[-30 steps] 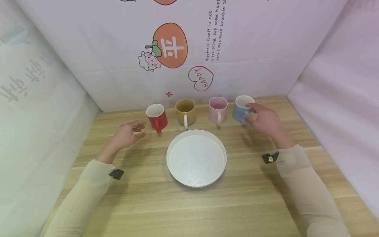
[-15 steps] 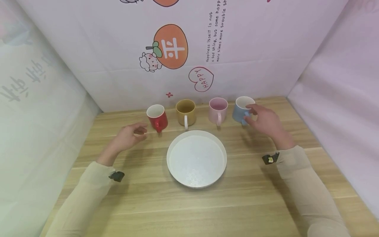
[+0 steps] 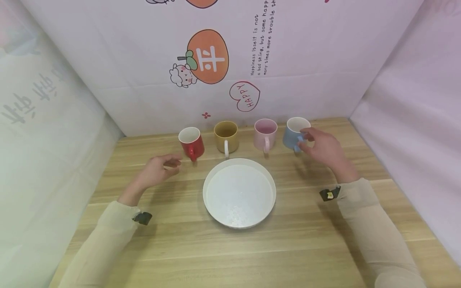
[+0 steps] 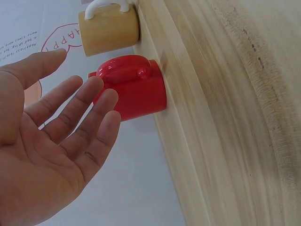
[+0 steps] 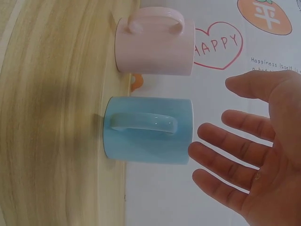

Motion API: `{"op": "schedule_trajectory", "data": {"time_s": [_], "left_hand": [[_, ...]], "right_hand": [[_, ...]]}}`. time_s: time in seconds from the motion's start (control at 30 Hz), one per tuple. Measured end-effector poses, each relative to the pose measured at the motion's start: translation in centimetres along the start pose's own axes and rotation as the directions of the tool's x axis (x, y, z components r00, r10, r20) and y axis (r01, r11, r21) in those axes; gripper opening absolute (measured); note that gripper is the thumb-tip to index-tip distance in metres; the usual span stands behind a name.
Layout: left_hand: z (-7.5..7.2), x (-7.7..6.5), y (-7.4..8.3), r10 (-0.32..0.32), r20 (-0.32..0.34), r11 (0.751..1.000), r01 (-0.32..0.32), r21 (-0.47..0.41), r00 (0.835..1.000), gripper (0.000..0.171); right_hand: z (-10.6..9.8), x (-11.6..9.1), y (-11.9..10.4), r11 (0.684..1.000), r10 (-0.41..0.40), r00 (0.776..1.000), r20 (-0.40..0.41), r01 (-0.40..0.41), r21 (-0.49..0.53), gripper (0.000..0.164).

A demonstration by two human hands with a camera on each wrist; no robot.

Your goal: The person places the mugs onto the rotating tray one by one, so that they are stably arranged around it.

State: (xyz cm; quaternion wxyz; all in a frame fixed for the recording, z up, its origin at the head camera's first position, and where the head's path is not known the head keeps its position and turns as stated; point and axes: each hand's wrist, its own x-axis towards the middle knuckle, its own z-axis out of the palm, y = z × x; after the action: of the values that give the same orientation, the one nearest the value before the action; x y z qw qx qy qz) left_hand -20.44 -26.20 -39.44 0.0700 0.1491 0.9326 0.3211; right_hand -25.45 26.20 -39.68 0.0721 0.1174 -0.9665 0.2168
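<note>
Four mugs are too regular a row to miss: a red mug (image 3: 193,147), a yellow mug (image 3: 230,140), a pink mug (image 3: 264,138) and a blue mug (image 3: 291,138) stand upright along the back, handles toward me. My left hand (image 3: 155,171) hovers left of and in front of the red mug, fingers relaxed and holding nothing; the left wrist view shows the palm beside the red mug (image 4: 141,96). Close to the blue mug's right side is my right hand (image 3: 324,149), fingers loosely spread. In the right wrist view a bare palm faces the blue mug (image 5: 150,146), with nothing in it.
In front of the mugs lies a round white tray (image 3: 239,196) with a low rim, on the wooden table (image 3: 223,260). A printed white cloth (image 3: 306,52) hangs right behind the mugs, and pale cloth walls rise at both sides.
My left hand has dropped slightly toward me and a little to the right. The right hand stays almost where it was, and the mugs and tray have not moved.
</note>
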Motion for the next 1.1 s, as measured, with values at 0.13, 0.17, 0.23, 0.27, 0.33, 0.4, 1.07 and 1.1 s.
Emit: {"op": "schedule_trajectory", "data": {"time_s": [0.13,0.17,0.23,0.27,0.33,0.4,1.07,1.1], "left_hand": [[0.2,-0.1,-0.1,0.007,0.006,1.0,-0.007,-0.017,1.0,0.04],[0.2,-0.1,-0.1,0.008,0.007,1.0,-0.008,-0.022,1.0,0.04],[0.3,-0.1,-0.1,0.004,0.012,0.999,-0.004,-0.034,1.0,0.04],[0.3,-0.2,0.0,0.003,0.015,0.999,-0.002,-0.036,1.0,0.04],[0.3,-0.2,0.1,0.001,0.02,0.999,0.0,-0.039,1.0,0.04],[0.5,-0.3,0.1,-0.005,0.027,0.999,0.006,-0.041,1.0,0.039],[2.1,-0.6,-0.2,0.043,0.045,0.995,-0.039,-0.088,0.998,0.04],[2.2,-0.6,-0.3,0.054,0.044,0.994,-0.049,-0.093,0.998,0.039]], "right_hand": [[0.0,-0.1,0.0,1.0,-0.001,1.0,0.005,0.001,-0.002,0.049],[0.0,-0.2,0.0,1.0,-0.002,1.0,0.006,0.002,0.0,0.049],[0.0,-0.3,-0.1,1.0,-0.004,1.0,0.006,0.004,0.004,0.049],[0.0,-0.3,-0.1,1.0,-0.004,1.0,0.006,0.004,0.006,0.049],[0.0,-0.4,-0.1,1.0,-0.005,1.0,0.003,0.005,0.008,0.048],[0.1,-0.4,0.0,1.0,-0.006,1.0,0.0,0.006,0.009,0.048],[0.5,-0.6,0.3,1.0,-0.007,0.999,-0.045,0.008,0.024,0.044],[0.5,-0.6,0.3,1.0,-0.008,0.999,-0.048,0.009,0.026,0.043]]}}
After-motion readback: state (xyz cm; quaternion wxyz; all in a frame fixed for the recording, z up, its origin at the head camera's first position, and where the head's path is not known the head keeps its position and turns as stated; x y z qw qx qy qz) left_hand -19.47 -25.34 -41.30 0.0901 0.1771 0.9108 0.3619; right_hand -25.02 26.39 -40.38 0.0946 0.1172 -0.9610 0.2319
